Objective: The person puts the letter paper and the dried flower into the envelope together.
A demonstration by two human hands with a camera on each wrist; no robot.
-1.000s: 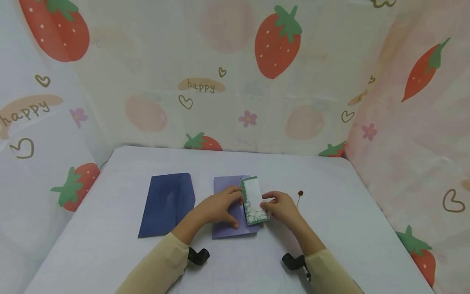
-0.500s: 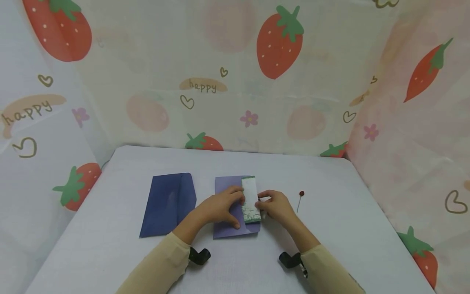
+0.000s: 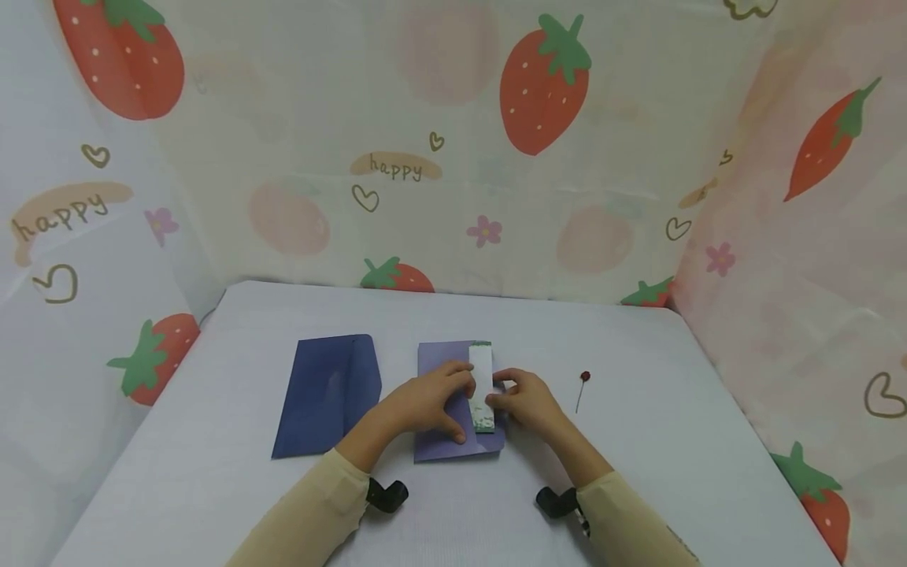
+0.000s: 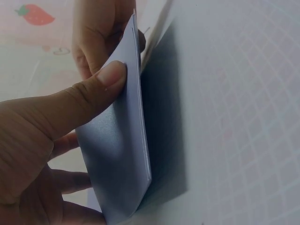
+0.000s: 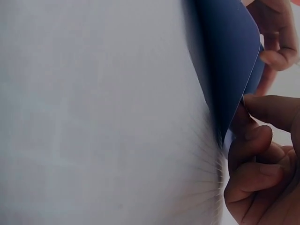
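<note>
In the head view, a purple envelope (image 3: 441, 450) lies at mid-table, with its flap side to the right. My left hand (image 3: 418, 403) holds it from the left; its thumb (image 4: 110, 77) lies on the envelope's face in the left wrist view. A white card with green edging (image 3: 481, 378) sits partly inside the envelope, its right part showing. My right hand (image 3: 530, 403) pinches the card's right edge between thumb and forefinger. In the right wrist view the envelope's flap (image 5: 229, 51) looks dark blue and partly hides the fingers.
A dark blue envelope (image 3: 319, 402) lies flat to the left. On the right is a thin stem with a small dark red head (image 3: 585, 376). A strawberry-print curtain (image 3: 397, 236) stands behind the white table (image 3: 638, 472) and along its sides.
My right hand has moved left with the card, which has straightened and slid further into the purple envelope. My left hand has stayed on the envelope.
</note>
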